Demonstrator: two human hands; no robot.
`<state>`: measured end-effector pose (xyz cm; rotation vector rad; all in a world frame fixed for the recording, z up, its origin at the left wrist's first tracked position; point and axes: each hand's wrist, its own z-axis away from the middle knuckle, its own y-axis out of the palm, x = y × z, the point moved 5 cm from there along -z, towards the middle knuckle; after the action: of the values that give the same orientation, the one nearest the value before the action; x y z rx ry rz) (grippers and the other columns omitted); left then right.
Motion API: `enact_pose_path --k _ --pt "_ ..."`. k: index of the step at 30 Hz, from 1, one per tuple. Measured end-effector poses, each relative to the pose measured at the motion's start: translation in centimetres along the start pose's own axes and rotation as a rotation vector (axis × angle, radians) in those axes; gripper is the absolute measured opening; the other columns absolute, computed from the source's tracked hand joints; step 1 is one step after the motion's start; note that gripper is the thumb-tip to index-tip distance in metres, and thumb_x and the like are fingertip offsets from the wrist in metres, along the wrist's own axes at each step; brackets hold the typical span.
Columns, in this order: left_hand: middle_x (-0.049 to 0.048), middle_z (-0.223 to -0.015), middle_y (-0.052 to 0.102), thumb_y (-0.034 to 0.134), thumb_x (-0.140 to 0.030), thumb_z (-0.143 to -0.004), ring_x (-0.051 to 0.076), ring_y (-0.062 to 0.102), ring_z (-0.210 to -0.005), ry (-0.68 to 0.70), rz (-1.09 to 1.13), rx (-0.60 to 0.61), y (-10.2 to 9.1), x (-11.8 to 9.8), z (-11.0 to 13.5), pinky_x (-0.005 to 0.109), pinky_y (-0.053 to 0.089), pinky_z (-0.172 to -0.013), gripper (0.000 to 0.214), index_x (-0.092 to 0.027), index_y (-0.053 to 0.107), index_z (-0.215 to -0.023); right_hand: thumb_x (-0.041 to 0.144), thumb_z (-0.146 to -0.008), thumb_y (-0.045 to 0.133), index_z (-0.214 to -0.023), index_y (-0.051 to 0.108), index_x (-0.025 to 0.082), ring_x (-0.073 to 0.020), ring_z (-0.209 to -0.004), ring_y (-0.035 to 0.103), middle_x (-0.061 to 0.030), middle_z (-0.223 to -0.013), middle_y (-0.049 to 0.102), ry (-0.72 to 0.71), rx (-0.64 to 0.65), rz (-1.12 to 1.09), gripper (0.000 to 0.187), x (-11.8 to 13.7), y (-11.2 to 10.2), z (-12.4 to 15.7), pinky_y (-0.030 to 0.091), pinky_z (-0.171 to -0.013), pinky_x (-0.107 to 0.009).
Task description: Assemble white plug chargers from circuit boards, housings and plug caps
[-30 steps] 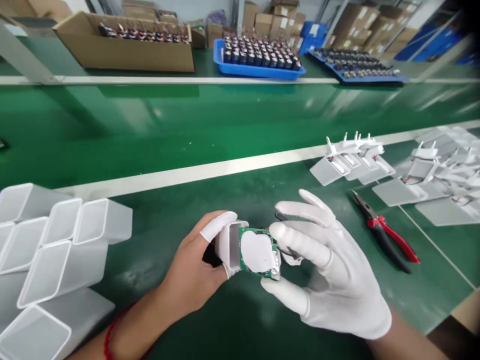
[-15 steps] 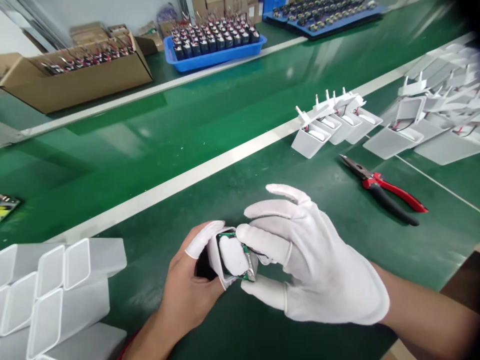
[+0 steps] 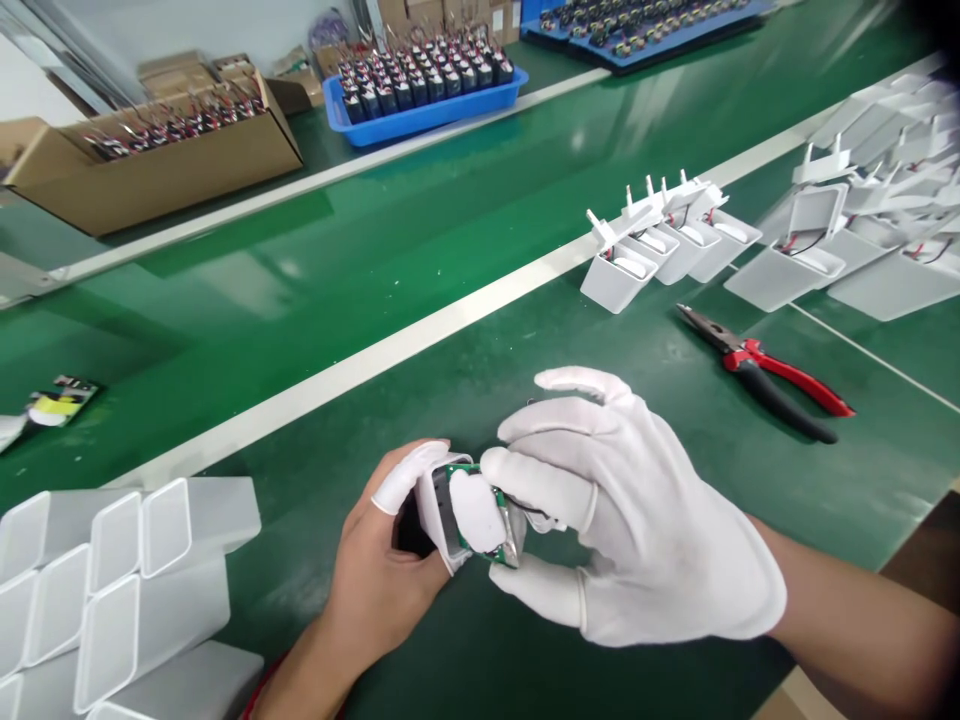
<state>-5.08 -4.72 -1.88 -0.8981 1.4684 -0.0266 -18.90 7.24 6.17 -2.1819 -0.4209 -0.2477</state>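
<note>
My left hand (image 3: pixel 394 555), with a white cover on its thumb, is wrapped round a white plastic case (image 3: pixel 444 512) whose open end faces right. At that opening a green circuit board (image 3: pixel 511 525) with a white pad (image 3: pixel 478 512) on its face sits partly out of the case, slightly tilted. My right hand (image 3: pixel 637 520), in a white glove, pinches the board's edge between thumb and a finger, its other fingers raised and curved. A dark wire and a small white part show beneath those fingers, mostly hidden.
Stacked empty white cases (image 3: pixel 172 590) stand at left. Red and black pliers (image 3: pixel 750 365) lie at right, near white cases with plug lids (image 3: pixel 619 280). A loose circuit board (image 3: pixel 64 400) lies on the green belt (image 3: pixel 360 270). Beyond are a blue tray (image 3: pixel 427 120) and a cardboard box (image 3: pixel 165 170).
My right hand has shifted slightly right, and the circuit board sticks out of the case a little more. On the belt, the loose board has moved right, further into view.
</note>
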Motion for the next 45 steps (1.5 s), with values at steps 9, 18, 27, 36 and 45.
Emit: enact_pose_path --k 9,18,27,36,45 --pt "0.0056 -0.129 0.055 0.072 -0.017 -0.081 0.025 0.058 -0.117 0.014 -0.010 0.014 0.2 -0.2 -0.1 0.039 0.048 -0.100 0.055 -0.030 0.049 -0.129 0.030 -0.079 0.067 -0.091 0.062 0.018 -0.0217 -0.091 0.064 -0.0056 -0.085 0.069 -0.030 0.003 0.035 0.018 0.1 0.4 -0.1 0.039 -0.102 -0.041" --pt "0.0061 -0.130 0.055 0.071 -0.017 -0.081 0.024 0.057 -0.117 0.022 -0.026 0.016 0.1 -0.2 0.0 0.038 0.049 -0.100 0.055 -0.029 0.050 -0.130 0.029 -0.080 0.065 -0.091 0.063 0.018 -0.0213 -0.089 0.063 -0.0044 -0.084 0.069 -0.005 0.010 0.063 0.016 0.3 0.5 0.0 0.039 -0.102 -0.041" --pt "0.0060 -0.127 0.056 0.071 -0.016 -0.081 0.023 0.059 -0.115 0.044 -0.043 -0.001 0.1 -0.4 -0.1 0.037 0.051 -0.099 0.052 -0.028 0.051 -0.127 0.029 -0.083 0.061 -0.086 0.064 0.018 -0.0184 -0.079 0.060 -0.0012 -0.077 0.066 0.013 0.071 0.069 0.012 0.4 0.7 -0.2 0.034 -0.102 -0.042" --pt "0.0044 -0.123 0.058 0.067 -0.012 -0.080 0.020 0.060 -0.113 0.141 -0.172 -0.010 0.2 -1.4 -0.2 0.030 0.052 -0.096 0.052 -0.028 0.051 -0.128 0.033 -0.087 0.065 -0.107 0.061 0.018 -0.0289 -0.111 0.055 -0.0036 -0.091 0.066 0.053 0.218 0.088 0.026 1.0 1.4 0.2 0.014 -0.115 -0.061" --pt "0.0009 -0.108 0.065 0.080 -0.022 -0.075 0.017 0.070 -0.091 -0.182 0.307 -0.210 -0.1 -0.5 0.0 0.026 0.061 -0.076 0.058 -0.029 0.044 -0.120 0.037 -0.087 0.066 -0.106 0.055 0.016 -0.0164 -0.074 0.060 -0.0041 -0.086 0.055 0.377 -0.264 -0.288 0.030 -0.5 0.3 1.2 0.054 -0.065 -0.029"
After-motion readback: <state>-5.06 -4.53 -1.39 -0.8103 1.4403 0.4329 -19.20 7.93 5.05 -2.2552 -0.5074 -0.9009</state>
